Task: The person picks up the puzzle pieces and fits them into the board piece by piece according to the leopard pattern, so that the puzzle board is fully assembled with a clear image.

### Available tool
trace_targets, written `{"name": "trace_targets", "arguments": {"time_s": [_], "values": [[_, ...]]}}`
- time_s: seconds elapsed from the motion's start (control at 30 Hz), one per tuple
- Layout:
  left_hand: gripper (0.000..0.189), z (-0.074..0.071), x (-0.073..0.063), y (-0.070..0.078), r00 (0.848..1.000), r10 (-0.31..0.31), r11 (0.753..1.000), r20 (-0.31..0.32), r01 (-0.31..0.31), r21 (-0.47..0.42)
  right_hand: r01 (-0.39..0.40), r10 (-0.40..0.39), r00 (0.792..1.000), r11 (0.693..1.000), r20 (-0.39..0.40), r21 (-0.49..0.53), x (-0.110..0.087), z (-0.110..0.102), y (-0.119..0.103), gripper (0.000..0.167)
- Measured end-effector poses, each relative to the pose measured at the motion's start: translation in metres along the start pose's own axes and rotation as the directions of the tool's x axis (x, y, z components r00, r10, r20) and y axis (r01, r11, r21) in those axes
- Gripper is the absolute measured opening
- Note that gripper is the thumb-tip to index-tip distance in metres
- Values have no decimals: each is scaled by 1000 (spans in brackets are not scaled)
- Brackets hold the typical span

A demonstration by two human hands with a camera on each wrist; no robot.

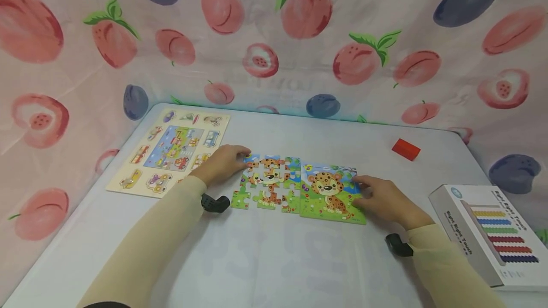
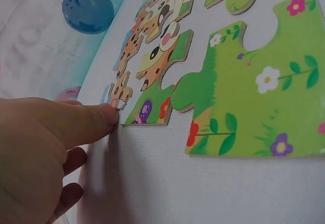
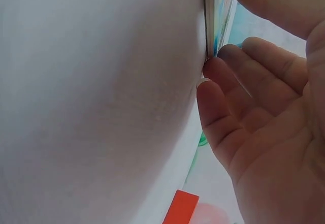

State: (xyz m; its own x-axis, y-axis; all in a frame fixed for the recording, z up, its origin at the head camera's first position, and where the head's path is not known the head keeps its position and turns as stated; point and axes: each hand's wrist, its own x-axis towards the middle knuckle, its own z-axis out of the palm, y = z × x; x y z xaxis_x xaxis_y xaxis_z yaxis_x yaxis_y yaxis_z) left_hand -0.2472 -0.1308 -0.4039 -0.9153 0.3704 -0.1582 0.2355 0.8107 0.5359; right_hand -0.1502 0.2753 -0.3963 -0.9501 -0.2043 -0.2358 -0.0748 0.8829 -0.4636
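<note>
Loose jigsaw pieces with a cartoon leopard lie in rows, small gaps between them. Against their right side sits a flat leopard picture board, whole and unbroken. My left hand reaches the top-left corner of the pieces. Up close, its straight thumb touches the edge of a corner piece, other fingers bent below. At the board's right edge is my right hand, thumb and fingers spread apart. In the right wrist view its fingertips are right at the board's edge, loosely bent.
To the left lies a wooden vehicle puzzle board. A red block rests at the back right. The right side of the table holds a white box picturing coloured strips. Fruit-patterned cloth rises behind the table.
</note>
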Motion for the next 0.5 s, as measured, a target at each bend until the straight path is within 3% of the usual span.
{"name": "trace_targets", "arguments": {"time_s": [0.5], "values": [[42,-5,4,2,1000,15,999,18,-16,48,10,-10,1000,1000,-4,8,0,2,-3,64]]}}
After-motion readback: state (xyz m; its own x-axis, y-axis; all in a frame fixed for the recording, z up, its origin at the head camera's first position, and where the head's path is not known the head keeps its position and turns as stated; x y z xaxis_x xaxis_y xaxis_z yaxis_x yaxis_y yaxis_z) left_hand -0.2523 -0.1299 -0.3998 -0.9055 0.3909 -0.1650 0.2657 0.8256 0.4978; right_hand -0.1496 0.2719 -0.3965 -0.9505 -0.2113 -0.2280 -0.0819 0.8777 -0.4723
